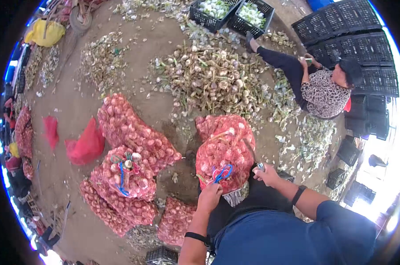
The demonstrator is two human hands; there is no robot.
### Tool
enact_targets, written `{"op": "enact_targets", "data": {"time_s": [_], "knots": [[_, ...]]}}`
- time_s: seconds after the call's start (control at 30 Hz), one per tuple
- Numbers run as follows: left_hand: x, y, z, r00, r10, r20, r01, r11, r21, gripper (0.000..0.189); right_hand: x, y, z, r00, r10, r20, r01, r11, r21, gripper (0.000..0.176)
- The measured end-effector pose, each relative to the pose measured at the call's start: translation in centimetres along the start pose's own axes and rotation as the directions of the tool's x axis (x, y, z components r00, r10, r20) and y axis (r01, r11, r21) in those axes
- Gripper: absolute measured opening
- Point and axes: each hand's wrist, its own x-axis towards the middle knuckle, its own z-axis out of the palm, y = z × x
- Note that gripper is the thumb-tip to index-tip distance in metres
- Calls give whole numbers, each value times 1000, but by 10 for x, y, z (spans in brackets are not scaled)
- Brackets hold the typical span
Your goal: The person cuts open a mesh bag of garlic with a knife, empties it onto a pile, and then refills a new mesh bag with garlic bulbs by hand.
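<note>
A red mesh sack of garlic [222, 154] stands upright in front of me, a blue tie [222, 173] at its near edge. My left hand [210, 197] is closed at the near edge of this sack, just below the tie; the fingertips are partly hidden. My right hand [266, 175] is wrapped round the metal handle of a knife [260, 167]. Its thin, curved blade seems to point away from me along the sack's right side. Behind this sack, another red mesh sack [209, 123] partly shows.
Filled garlic sacks [133, 137] lie to the left, one with a blue cord [121, 181]. Beyond spreads a heap of loose garlic [209, 79]. A seated person [326, 92] works at the right, near stacked black crates [350, 39]. Empty red mesh bags [87, 143] lie far left.
</note>
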Motion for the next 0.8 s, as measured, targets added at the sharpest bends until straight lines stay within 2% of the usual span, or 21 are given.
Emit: {"op": "enact_targets", "data": {"time_s": [0.03, 0.07, 0.13, 0.2, 0.27, 0.33, 0.4, 0.43, 0.47, 0.53, 0.57, 0.63, 0.67, 0.7, 0.73, 0.77, 0.8], "knots": [[0, 4, 4, 1000, 11, -29, -9, 999, 45, 11, -1, -6, 1, 995, 2, 97, 5, 998, -69, 22], [-1, 3, 11, 1000, -7, -23, 8, 999, 47, 11, -1, -6, 2, 994, 15, 110, -8, 998, -66, 22], [-2, 2, 24, 985, 84, -153, -73, 995, 75, 13, 0, -7, 7, 980, 2, 198, 28, 988, -151, 24], [0, 15, 31, 973, 111, -203, -87, 989, 122, 13, -2, -10, 13, 973, 10, 229, 22, 990, -139, 25], [3, 29, 35, 955, 151, -254, -111, 980, 164, 13, -1, -11, 16, 960, -107, 259, 150, 977, -154, 25], [4, 42, 36, 941, 109, -321, -18, 962, 274, 13, 3, -16, 20, 957, -69, 283, 108, 986, -126, 26], [10, 41, 39, 946, 97, -308, -22, 971, 240, 13, 5, -34, 30, 937, -74, 342, 95, 995, -44, 28], [12, 39, 39, 951, 87, -296, -26, 979, 204, 14, 15, -24, 40, 925, -221, 307, 246, 968, -42, 28], [15, 36, 41, 951, 84, -296, -21, 978, 209, 14, 25, -19, 49, 924, -223, 312, 246, 969, -37, 28], [19, 35, 45, 945, 29, -327, 14, 992, 128, 16, 44, -14, 63, 897, -285, 338, 341, 933, -117, 27], [21, 38, 45, 943, 24, -333, 21, 991, 130, 16, 49, -19, 68, 895, -246, 373, 337, 919, -203, 28], [25, 44, 45, 868, -73, -491, 61, 997, -39, 20, 51, -25, 72, 895, -210, 393, 311, 927, -212, 28], [30, 44, 47, 866, -74, -495, 63, 997, -39, 20, 50, -29, 73, 896, -175, 407, 283, 933, -222, 28], [34, 43, 48, 843, -172, -509, 119, 984, -135, 21, 51, -27, 72, 891, -178, 418, 291, 930, -224, 28], [39, 40, 47, 809, -274, -520, 177, 957, -229, 22, 51, -23, 70, 900, -143, 411, 216, 967, -137, 27], [44, 35, 50, 838, -350, -419, 329, 936, -125, 24, 51, -19, 70, 904, -105, 413, 137, 989, -49, 26], [47, 37, 52, 828, -376, -416, 383, 921, -70, 31, 49, -17, 68, 907, -116, 404, 151, 987, -56, 25]]}}
